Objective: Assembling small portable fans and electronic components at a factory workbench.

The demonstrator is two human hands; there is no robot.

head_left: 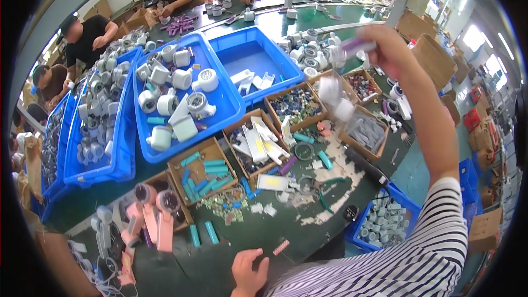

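Observation:
Raised at the far right over the parts bins, my right hand (pixel 385 52) is closed around a purple-and-white piece (pixel 355 48), smeared by motion, so its exact kind is unclear. Below it, blurred white round parts (pixel 333 91) appear above the cartons; whether they are attached to the held piece I cannot tell. My left hand (pixel 249 269) is low over the near edge of the green table, thumb and fingers apart, with nothing in it. Near it lie a small pink ribbed piece (pixel 281 247) and two teal cylinders (pixel 203 234).
Blue trays (pixel 242 107) hold white and grey fan-like heads. Small cartons (pixel 192 201) contain teal cylinders, white plates and tiny parts. Pink handheld fans (pixel 157 214) lie left. Green-handled pliers (pixel 324 198) and a dark electric screwdriver (pixel 366 165) lie right. Another arm (pixel 60 258) shows lower left; several people work beyond.

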